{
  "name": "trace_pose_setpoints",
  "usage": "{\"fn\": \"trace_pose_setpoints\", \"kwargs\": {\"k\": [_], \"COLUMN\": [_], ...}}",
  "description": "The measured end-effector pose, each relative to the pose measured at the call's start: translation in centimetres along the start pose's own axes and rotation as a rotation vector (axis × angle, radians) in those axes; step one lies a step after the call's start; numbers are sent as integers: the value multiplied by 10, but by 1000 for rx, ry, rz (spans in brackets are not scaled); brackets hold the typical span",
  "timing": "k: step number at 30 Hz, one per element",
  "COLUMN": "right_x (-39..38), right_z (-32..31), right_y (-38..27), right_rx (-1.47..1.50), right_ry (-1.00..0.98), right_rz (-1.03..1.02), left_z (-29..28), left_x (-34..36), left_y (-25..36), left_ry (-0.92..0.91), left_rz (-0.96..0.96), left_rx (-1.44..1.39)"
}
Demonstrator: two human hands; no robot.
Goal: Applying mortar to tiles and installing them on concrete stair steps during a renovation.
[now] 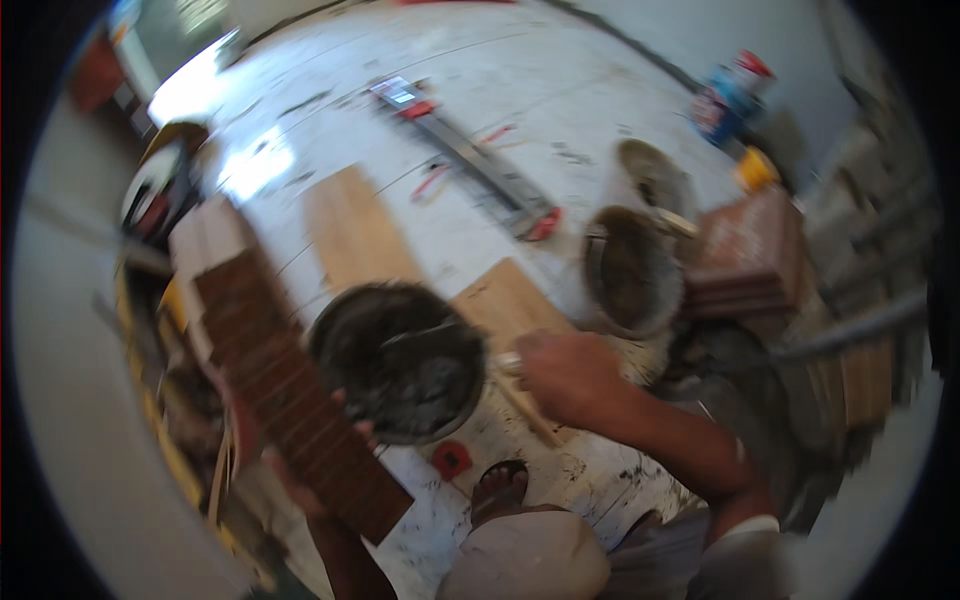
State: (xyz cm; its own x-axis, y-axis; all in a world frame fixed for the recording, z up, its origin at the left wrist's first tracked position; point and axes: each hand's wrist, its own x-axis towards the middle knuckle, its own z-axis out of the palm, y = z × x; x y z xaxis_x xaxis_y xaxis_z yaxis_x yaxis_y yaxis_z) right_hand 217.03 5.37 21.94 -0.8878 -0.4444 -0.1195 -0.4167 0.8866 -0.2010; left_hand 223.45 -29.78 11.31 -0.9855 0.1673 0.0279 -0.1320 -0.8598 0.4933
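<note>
A long brown tile strip with crosswise ridges (290, 375) is held slanted at the left by my left hand (300, 485), its fingers showing along the strip's sides. To its right a round bucket of wet grey mortar (395, 390) stands on the floor. My right hand (560, 370) is closed on the pale handle of a trowel (420, 340), whose blade is in the mortar. A light wooden board (510, 300) lies just beyond this hand, and another pale board (350, 235) lies behind the bucket. The picture is somewhat blurred.
A tile cutter (460, 160) lies on the white floor (500, 70). Two smaller buckets (635, 275), stacked reddish tiles (740, 255), a blue container (725, 105) and a yellow object (755, 170) are at the right. Tools (160, 185) crowd the left wall. A red tape measure (450, 460) lies near my foot.
</note>
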Motion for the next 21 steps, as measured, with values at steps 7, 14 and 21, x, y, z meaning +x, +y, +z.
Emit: {"fn": "trace_pose_setpoints", "kwargs": {"k": [7, 14, 21], "right_x": [11, 45, 38], "right_z": [-6, -9, 59], "right_y": [-12, -29, -27], "right_rx": [-119, -129, -12], "right_ry": [-28, -57, -12], "right_rz": [80, 87, 7], "left_z": [-13, -16, -32], "left_x": [-29, -36, -39], "left_y": [-3, -14, -4], "left_ry": [102, 189, 125], "left_rz": [55, 52, -67], "left_rx": [200, 231, 40]}}
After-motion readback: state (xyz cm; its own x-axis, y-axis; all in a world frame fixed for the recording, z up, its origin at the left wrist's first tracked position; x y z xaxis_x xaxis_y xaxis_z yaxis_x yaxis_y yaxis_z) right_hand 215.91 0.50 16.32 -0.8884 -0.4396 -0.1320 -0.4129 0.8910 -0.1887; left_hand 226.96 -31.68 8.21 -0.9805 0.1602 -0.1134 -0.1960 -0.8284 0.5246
